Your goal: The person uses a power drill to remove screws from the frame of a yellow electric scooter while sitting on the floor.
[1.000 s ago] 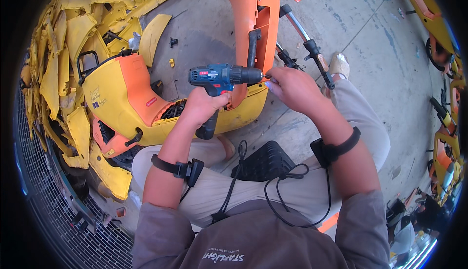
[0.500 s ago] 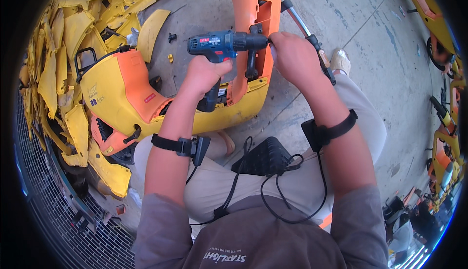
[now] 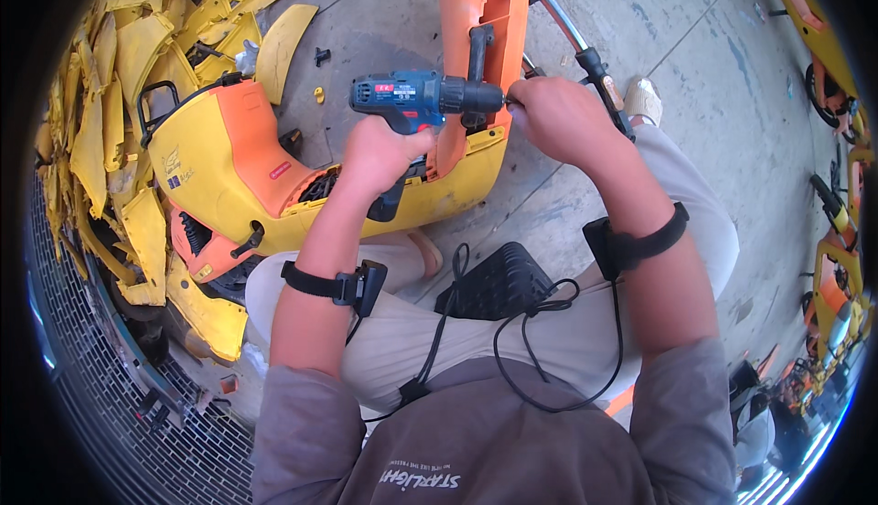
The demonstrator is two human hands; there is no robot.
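Drill (image 3: 398, 93) is blue, its chuck (image 3: 468, 96) black, its label (image 3: 384, 88) red.
Scooter (image 3: 265, 162) is yellow and orange, trousers (image 3: 471, 340) beige, shirt (image 3: 549, 445) brownish grey with pale lettering (image 3: 430, 480).

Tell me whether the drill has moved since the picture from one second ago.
Yes. Judged against the small yellow piece on the floor, the drill has moved up the view, from lower than it to about level.
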